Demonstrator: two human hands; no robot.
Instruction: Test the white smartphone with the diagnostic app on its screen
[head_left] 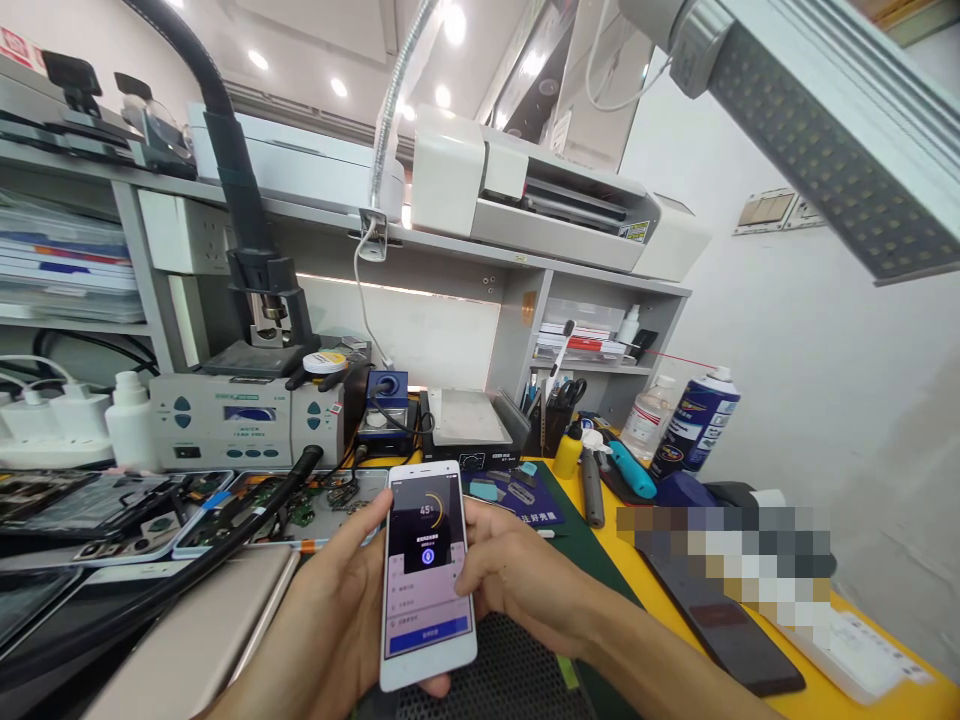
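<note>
A white smartphone (429, 590) is held up over the near middle of the tabletop (611, 545), its lit screen facing the wearer and showing a "45" beside a yellow arc. Its long axis runs near to far, leaning slightly left at the far end. The phone lies within the grip of the left hand (337, 590): thumb along the left edge, fingers behind, one fingertip showing beneath the near end, so that hand is clamped on it. The right hand (525, 570) comes in from the right, its thumb over the screen's right margin and its fingers at the right edge; whether it too bears the phone, or whether the thumb presses, I cannot tell. Both hands are at the phone, neither clearly nearer.

Just below is one black perforated mat (517, 675), with one green mat (592, 570) to its right. Beyond the phone lie one blue card (547, 507) and two small teal pieces (482, 487). To the left are one gold-coloured device (191, 625), one black hose (176, 585) and loose circuit boards (300, 500), too crowded to count. To the right are one dark phone (712, 610), one yellow bottle (568, 452), one clear bottle (647, 418) and one blue spray can (694, 425). Far left stands one soldering station (247, 425).
</note>
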